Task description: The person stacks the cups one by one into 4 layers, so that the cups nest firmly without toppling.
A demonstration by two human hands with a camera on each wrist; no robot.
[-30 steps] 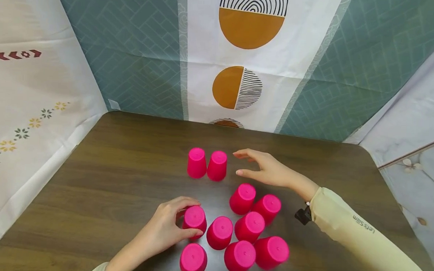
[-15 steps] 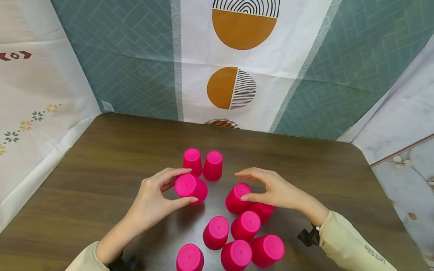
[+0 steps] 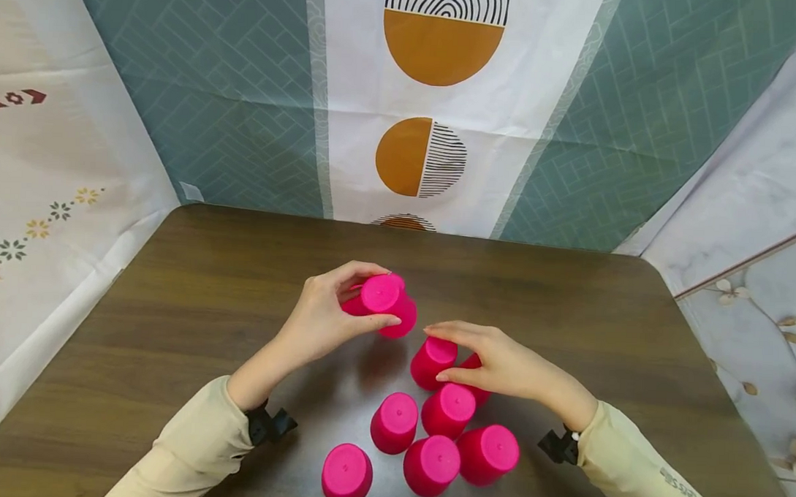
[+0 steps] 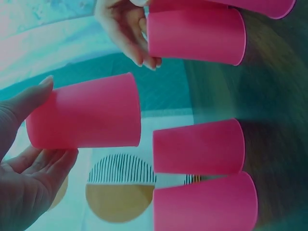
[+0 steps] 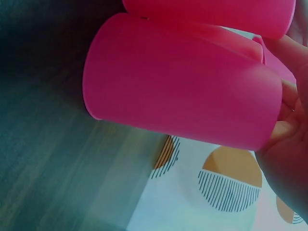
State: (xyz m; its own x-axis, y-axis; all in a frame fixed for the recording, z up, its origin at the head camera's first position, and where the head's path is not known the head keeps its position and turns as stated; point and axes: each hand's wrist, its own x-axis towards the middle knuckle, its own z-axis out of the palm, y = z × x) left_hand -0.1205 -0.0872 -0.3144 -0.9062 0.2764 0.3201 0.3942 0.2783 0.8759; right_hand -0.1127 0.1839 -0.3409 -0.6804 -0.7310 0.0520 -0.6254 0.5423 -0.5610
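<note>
Count of pink cups in the head view: nine in all, every one mouth-down. Two stand side by side at the far middle of the table (image 3: 567,313), largely hidden behind your raised cup; the left wrist view shows that pair (image 4: 199,147) plainly, flank to flank. One is in the air in your left hand. Six sit in the near cluster: one under your right hand, one (image 3: 474,364) mostly hidden behind that hand, then four nearer you, namely one (image 3: 395,422), one (image 3: 450,410), one (image 3: 431,464), one (image 3: 489,454). A further single cup (image 3: 345,473) stands apart at the near left of the cluster. That makes ten, so correct the tally: ten cups.

Your left hand (image 3: 323,319) holds the lifted cup (image 3: 384,306) clear of the table, tilted, base toward you, thumb below and fingers curled over the top. It hangs directly over the far pair, just above them.

Your right hand (image 3: 496,361) is narrowed round the far-left cup of the cluster (image 3: 433,359), thumb and fingers pinching its upper part. The right wrist view shows that cup (image 5: 183,101) against the fingers; it stands on the table.
</note>
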